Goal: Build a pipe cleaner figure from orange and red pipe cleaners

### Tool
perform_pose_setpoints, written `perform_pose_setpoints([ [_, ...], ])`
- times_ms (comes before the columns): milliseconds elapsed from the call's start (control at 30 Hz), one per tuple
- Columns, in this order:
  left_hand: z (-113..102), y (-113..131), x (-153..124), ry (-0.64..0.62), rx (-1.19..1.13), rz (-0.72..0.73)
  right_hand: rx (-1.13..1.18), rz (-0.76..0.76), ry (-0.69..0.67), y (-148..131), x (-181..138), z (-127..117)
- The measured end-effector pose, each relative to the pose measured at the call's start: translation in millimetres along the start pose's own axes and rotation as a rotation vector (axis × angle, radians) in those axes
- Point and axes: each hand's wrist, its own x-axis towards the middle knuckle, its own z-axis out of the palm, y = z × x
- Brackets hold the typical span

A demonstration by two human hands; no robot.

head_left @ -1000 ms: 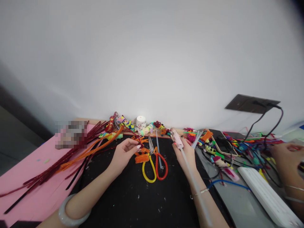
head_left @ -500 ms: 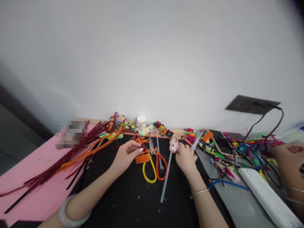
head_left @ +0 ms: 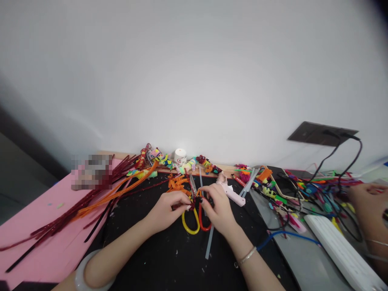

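My left hand (head_left: 168,211) is closed, its thumb and forefinger pinching a small dark red tinsel piece (head_left: 192,204), mostly covered by the fingers. Close against it from the right is my right hand (head_left: 220,209), thumb and forefinger drawn together; what they hold is too small to make out. Both hands are over scissors (head_left: 190,231) with one yellow and one red handle. A pink glue gun (head_left: 235,195) lies beyond my right hand, and a clear glue stick (head_left: 209,244) shows below it. Orange pipe-cleaner pieces (head_left: 177,184) lie just past my left fingers.
Long red tinsel stems (head_left: 69,210) and orange stems (head_left: 100,202) spread over the pink surface at left. A white cup-like container (head_left: 180,155) stands by the wall. At right are a white power strip (head_left: 342,246), cables, colourful scraps and another person's hand (head_left: 368,202).
My right hand has let go of the glue gun and moved left to meet my left hand. The glue gun now lies on its side. My left hand has shifted slightly right and nearer.
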Motion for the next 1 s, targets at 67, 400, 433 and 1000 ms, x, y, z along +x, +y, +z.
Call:
perform_pose_setpoints([
  [67,0,4,0,-0.045,0.057,0.069,0.043,-0.009,-0.007,-9,-1,8],
  [400,3,2,0,-0.085,-0.033,0.108,0.271,0.111,0.056,-9,-4,16],
  [433,2,1,1,-0.067,-0.060,0.065,0.282,0.129,0.084,-9,-4,16],
  [1000,0,1,7,0.215,-0.699,-0.445,0.361,0.152,0.229,-10,-6,10],
])
